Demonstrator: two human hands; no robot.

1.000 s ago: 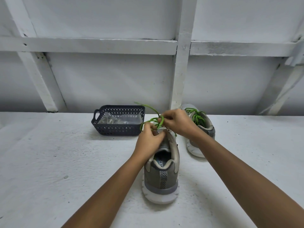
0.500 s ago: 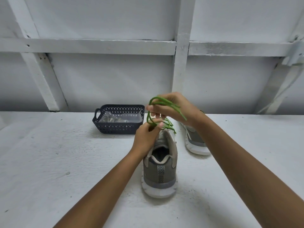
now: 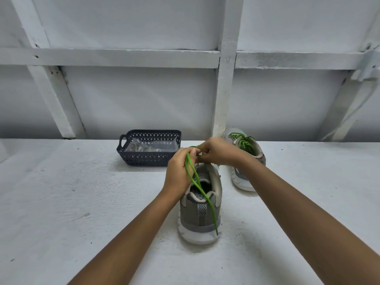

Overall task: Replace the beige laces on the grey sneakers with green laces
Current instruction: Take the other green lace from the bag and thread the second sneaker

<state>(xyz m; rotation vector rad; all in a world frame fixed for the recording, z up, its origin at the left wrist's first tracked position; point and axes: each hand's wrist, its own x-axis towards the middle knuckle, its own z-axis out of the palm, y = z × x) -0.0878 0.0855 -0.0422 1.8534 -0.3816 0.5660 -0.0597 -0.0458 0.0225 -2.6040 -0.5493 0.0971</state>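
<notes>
Head view: your left hand (image 3: 178, 170) and right hand (image 3: 216, 152) are close together, knuckles almost touching. They sit over the top eyelets of the near grey sneaker (image 3: 200, 215), which stands on the worktop (image 3: 82, 202) directly below them, heel toward you.

Both hands are curled onto the green lace (image 3: 204, 196). The left pinches it between thumb and fingers. The right nips a short bit of green where the two hands meet, though its knuckles hide the exact hold. From the left hand a long free length runs back toward you, across the shoe opening and over the heel. Its tip hangs beside the sole.

Second sneaker (image 3: 242, 182): just beyond the right hand and partly behind the right wrist, with green lacing already showing at its top.

Dark basket (image 3: 148, 160): beyond the left hand, well apart. It holds pale contents under clear wrapping; I cannot tell what they are.

Judgement: lacing on the near shoe looks close to done, and the step in hand is finishing at the top eyelets.

- Hold tension with the left hand while the right works, so the lower crossings do not slacken.
- Draw the trailing length clear of the shoe opening before pulling, or it may snag on the collar.
- Match both ends for length before knotting.
- Pull along the shoe, not upward, because nothing pins it down.
</notes>
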